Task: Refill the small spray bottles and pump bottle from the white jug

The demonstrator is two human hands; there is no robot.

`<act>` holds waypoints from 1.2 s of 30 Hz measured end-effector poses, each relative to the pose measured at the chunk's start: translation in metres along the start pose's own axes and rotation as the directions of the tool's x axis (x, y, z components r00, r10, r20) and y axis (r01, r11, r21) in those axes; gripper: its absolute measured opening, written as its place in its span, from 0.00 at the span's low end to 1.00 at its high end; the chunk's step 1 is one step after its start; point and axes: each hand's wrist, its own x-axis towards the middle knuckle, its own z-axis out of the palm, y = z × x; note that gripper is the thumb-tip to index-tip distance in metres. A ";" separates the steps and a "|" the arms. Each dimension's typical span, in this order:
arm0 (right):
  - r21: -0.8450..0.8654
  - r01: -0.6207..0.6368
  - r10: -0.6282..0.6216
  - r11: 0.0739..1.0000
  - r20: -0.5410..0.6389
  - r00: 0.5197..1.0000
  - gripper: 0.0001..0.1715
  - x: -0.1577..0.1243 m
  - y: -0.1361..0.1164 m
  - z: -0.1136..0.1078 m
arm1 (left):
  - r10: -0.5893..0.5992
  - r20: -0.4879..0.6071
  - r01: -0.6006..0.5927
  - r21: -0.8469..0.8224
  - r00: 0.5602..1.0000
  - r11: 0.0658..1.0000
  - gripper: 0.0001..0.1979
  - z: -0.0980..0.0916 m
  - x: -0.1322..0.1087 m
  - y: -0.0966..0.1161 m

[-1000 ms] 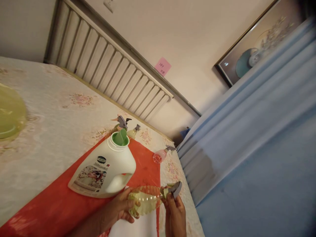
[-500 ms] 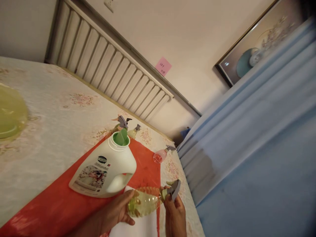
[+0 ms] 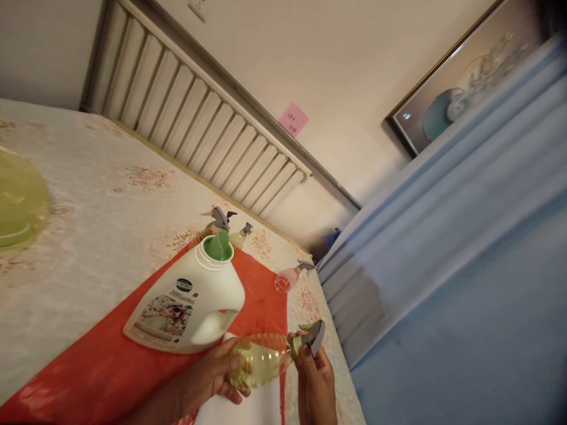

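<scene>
My left hand (image 3: 224, 372) is closed around the body of a clear yellowish spray bottle (image 3: 263, 360), which lies tilted on its side in the air. My right hand (image 3: 316, 375) pinches the grey trigger spray head (image 3: 313, 338) at the bottle's neck. Whether the head is screwed tight cannot be made out. Just left of the bottle stands a large white detergent jug (image 3: 177, 295) with a green spout in its open mouth. White paper or cloth (image 3: 261, 407) lies under my hands on a red sheet (image 3: 84, 348).
A small pink spray bottle (image 3: 286, 280) stands by the sheet's right edge. More spray bottles (image 3: 241, 236) are behind the jug. A yellow translucent basin (image 3: 22, 200) sits at the far left on the flowered tablecloth (image 3: 101, 195). Blue curtain (image 3: 420, 283) hangs along the right.
My left fingers have shifted their grip and reach further around the bottle's lower end. My right hand stays on the spray head, almost unmoved.
</scene>
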 end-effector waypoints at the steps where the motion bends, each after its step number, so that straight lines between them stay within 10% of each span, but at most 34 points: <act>1: 0.007 -0.006 0.006 1.000 0.016 1.000 0.28 0.000 -0.001 0.000 | -0.004 -0.002 0.004 0.002 1.000 1.000 0.23 0.000 0.000 0.000; 10: 0.011 -0.012 0.011 1.000 0.076 0.997 0.26 -0.001 0.002 -0.002 | -0.190 -0.025 0.189 -0.028 0.981 0.982 0.35 0.001 0.003 -0.005; 21: -0.040 -0.031 0.032 0.999 0.026 0.999 0.28 0.001 0.007 -0.001 | 0.007 -0.054 -0.012 -0.098 0.999 0.995 0.23 0.003 0.000 0.001; 26: -0.028 -0.004 0.004 1.000 0.019 1.000 0.27 0.000 0.003 0.000 | 0.006 -0.026 -0.007 -0.045 1.000 0.999 0.34 0.000 0.000 -0.001; 36: 0.060 -0.026 0.022 0.998 0.055 0.998 0.27 -0.003 0.001 0.000 | -0.036 0.001 0.036 -0.066 0.999 0.997 0.21 -0.001 -0.003 -0.005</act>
